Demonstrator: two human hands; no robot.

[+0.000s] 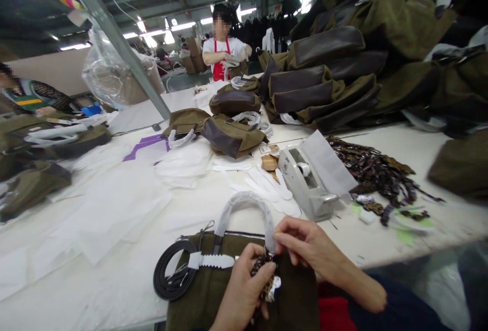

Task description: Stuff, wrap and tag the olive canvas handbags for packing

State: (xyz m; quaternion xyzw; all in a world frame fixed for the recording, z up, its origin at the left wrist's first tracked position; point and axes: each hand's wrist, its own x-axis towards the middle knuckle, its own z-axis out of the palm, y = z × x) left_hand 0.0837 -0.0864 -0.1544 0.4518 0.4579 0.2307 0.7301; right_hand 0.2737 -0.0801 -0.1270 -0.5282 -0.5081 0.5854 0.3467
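Note:
An olive handbag (206,295) lies in front of me at the table's near edge, its wrapped handle (247,198) standing up in an arch. My left hand (246,285) is closed around a leopard-patterned charm (270,290) by the handle's right base. At the lower right end of that handle, my right hand (301,242) pinches with thumb and forefinger; what is between the fingertips is too small to make out. A coiled black strap (162,275), banded with a white notched strip (217,261), rests on the bag's left side.
A tape dispenser (305,183) stands beyond my right hand, beside a heap of leopard-patterned pieces (373,168). White sheets (110,209) cover the left of the table (137,300). Olive bags (328,77) are piled at the back right. A person in a red apron (221,61) works across the table.

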